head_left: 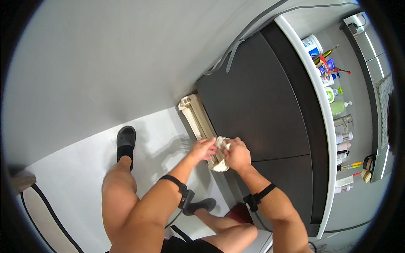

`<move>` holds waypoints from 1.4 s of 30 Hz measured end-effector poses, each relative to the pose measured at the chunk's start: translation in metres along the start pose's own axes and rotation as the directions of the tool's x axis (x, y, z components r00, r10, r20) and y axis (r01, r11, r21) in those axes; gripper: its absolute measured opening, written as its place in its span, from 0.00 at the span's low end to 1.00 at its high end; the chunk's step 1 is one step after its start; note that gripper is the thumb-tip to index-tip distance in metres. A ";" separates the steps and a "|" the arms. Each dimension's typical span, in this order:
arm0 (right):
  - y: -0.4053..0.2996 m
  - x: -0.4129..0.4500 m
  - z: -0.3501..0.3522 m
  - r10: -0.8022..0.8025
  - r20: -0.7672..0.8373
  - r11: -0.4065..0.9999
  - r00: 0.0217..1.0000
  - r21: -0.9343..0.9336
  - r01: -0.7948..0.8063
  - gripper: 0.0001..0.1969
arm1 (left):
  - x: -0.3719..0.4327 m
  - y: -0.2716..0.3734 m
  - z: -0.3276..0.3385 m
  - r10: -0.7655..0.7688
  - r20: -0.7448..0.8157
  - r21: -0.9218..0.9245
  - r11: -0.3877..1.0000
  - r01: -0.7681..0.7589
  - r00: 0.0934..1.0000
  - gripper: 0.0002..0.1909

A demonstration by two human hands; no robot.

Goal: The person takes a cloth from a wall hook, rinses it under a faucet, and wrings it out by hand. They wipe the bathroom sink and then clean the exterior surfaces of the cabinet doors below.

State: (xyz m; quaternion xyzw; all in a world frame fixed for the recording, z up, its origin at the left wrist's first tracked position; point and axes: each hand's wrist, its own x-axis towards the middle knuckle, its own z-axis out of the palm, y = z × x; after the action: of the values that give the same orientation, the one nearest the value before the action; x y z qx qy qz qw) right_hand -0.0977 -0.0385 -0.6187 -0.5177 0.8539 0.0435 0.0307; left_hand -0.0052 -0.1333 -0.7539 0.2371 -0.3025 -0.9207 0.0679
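Note:
My right hand (238, 154) grips a crumpled whitish wad (223, 142) that looks like cloth or tissue. Close on its left, my left hand (202, 150) has its fingers apart. Its thumb comes near the wad, and whether they touch is hard to see. Below both hands a long beige plastic housing (196, 121) with a lengthwise groove stands against the dark cabinet. Its near end (220, 165) looks whitish and uneven. My hands cover part of its near half.
A dark vanity cabinet (253, 95) rises on the right under a white countertop edge (322, 104). Several bottles, including a green pump bottle (338, 107), line the counter. Grey cables (235, 47) run along the wall. My slippered foot (126, 139) rests on the white floor (79, 170).

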 end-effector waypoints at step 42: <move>0.059 -0.079 -0.240 0.014 -0.793 0.767 0.609 -0.382 -0.515 0.20 | 0.099 -0.008 0.082 0.769 -0.471 0.580 0.639 -0.505 0.431 0.26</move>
State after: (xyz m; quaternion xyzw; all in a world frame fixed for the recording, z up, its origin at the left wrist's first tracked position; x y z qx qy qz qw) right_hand -0.1152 0.0330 -0.3695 -0.3307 0.8014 0.0863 -0.4909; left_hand -0.1314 -0.1103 -0.7408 0.4308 -0.4815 -0.5935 0.4799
